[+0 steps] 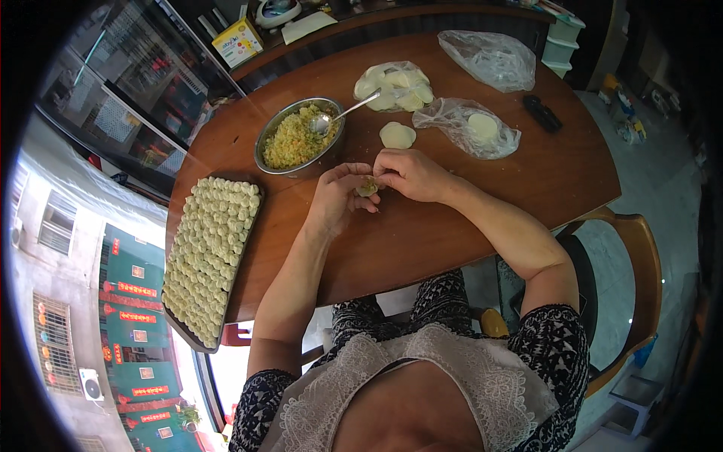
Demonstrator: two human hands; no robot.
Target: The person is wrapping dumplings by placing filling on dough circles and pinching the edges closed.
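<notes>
A home dining corner, set up for making dumplings. A round wooden tabletop (pixel 467 226) carries a metal bowl of filling (pixel 297 137) and a tray of folded dumplings (pixel 209 256). A wooden chair (pixel 640 279) stands beside it, and a window (pixel 113 316) looks onto the street.

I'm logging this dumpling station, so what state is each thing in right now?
Left hand: cupped, holding the dumpling.
Right hand: pinching the dumpling.
Dumpling: filled, not yet sealed.
Metal bowl: partly full of filling.
Spoon: resting in the bowl.
Tray: packed with finished dumplings.
Loose wrapper: flat, unfilled.
</notes>
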